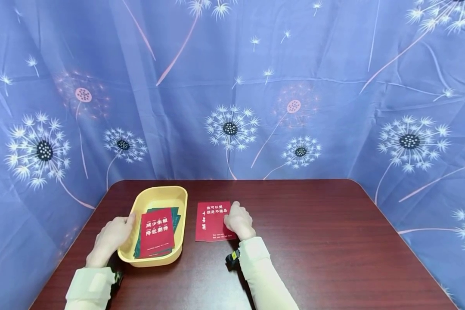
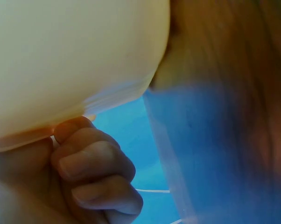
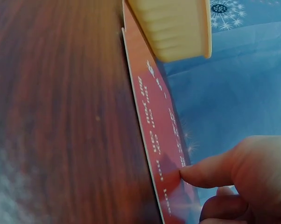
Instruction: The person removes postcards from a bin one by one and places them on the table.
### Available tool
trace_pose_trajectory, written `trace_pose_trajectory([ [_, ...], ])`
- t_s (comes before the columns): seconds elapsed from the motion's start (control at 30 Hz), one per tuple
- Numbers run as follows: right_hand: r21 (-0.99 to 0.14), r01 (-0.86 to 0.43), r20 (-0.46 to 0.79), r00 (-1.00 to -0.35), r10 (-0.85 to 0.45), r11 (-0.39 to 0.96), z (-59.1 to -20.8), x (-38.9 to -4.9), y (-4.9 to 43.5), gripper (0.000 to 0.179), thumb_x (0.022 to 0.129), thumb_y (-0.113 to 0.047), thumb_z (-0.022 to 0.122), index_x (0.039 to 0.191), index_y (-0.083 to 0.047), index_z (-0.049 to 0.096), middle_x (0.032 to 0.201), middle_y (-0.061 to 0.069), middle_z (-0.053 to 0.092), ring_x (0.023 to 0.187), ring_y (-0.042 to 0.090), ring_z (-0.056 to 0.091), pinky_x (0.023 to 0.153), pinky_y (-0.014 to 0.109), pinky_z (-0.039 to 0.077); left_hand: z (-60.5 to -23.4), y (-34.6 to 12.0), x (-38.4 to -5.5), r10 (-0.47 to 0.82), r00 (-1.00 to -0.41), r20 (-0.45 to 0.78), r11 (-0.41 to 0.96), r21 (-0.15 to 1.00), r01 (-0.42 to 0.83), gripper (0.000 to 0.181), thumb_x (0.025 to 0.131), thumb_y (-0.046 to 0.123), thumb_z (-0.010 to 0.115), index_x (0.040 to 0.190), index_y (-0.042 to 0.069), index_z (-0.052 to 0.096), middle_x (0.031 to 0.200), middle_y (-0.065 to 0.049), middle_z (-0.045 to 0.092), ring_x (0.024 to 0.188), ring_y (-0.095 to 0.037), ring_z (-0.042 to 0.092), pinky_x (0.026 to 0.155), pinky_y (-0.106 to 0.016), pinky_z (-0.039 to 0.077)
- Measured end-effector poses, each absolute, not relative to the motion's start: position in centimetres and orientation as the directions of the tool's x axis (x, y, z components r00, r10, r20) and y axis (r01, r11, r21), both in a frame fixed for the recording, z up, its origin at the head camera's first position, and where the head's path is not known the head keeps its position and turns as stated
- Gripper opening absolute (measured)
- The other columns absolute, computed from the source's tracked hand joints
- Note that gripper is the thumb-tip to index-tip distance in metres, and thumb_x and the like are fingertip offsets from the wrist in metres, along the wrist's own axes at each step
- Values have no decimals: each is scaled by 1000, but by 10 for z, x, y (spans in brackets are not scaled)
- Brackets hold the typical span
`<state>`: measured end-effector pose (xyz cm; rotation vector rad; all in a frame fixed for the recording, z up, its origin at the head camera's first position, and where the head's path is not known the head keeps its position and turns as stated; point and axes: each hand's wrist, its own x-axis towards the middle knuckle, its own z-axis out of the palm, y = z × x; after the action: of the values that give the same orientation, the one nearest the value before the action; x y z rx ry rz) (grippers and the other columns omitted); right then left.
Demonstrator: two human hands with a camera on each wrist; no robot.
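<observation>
My left hand grips the left rim of a yellow plastic tub; in the left wrist view its curled fingers bear against the tub's pale wall. Inside the tub, a red card with white lettering lies over several dark green cards. To the tub's right, two overlapping red cards lie on the table. On the upper red card, my right hand pinches the right edge. Its thumb presses on the printed face in the right wrist view, the other fingers curled beyond the edge.
The dark reddish-brown table has a glossy wood-grain top. Behind and at both sides hangs a blue cloth with dandelion prints. A black wrist camera is strapped beneath the right sleeve.
</observation>
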<state>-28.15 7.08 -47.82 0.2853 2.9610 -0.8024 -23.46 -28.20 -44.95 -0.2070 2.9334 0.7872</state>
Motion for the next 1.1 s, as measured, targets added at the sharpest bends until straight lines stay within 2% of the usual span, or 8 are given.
trace_pose_trajectory([
  [0.13,-504,175,-99,-985,144,846,-477,-280,72,38,88,-27,69,113,-3,55,97,17,63,87,33,62,75,49,49,-450,-282,-235,-108,-986,-124,859,488,-155,66,102,56,23,102,6,67,78,-13,59,77,-32,58,61,-45,42],
  [0.27,-564,152,-76,-988,132,812,-474,-280,75,29,90,-29,67,101,-3,58,89,15,62,85,32,62,74,49,49,-448,-281,-236,-105,-988,-116,862,484,-148,65,103,54,24,103,6,67,81,-16,61,78,-33,58,61,-46,43],
  [0.6,-673,76,-26,-997,79,735,-463,-276,78,26,92,-32,63,85,-11,50,73,6,53,70,23,55,64,41,43,-448,-281,-237,-104,-988,-116,862,486,-148,64,103,54,24,97,6,66,71,-11,55,75,-31,58,58,-42,41],
  [0.73,-712,-48,81,-997,14,700,-453,-268,74,23,92,-28,64,82,-13,50,70,3,53,68,21,53,63,38,42,-450,-281,-234,-98,-989,-109,862,487,-139,63,103,54,24,95,7,66,71,-10,55,74,-30,58,58,-42,41],
  [0.87,-744,-194,165,-981,-105,640,-441,-260,66,16,93,-22,65,88,-13,53,70,-2,55,64,17,52,62,33,44,-449,-282,-234,-98,-989,-110,865,482,-140,65,103,54,23,102,5,67,79,-14,60,76,-32,58,60,-45,43],
  [1.1,-693,-374,295,-927,-231,616,-422,-242,41,13,92,-21,67,96,-12,58,79,-1,55,69,10,50,66,27,44,-448,-281,-233,-101,-987,-124,860,488,-150,65,102,56,23,94,8,66,78,-14,59,76,-31,57,60,-45,42],
])
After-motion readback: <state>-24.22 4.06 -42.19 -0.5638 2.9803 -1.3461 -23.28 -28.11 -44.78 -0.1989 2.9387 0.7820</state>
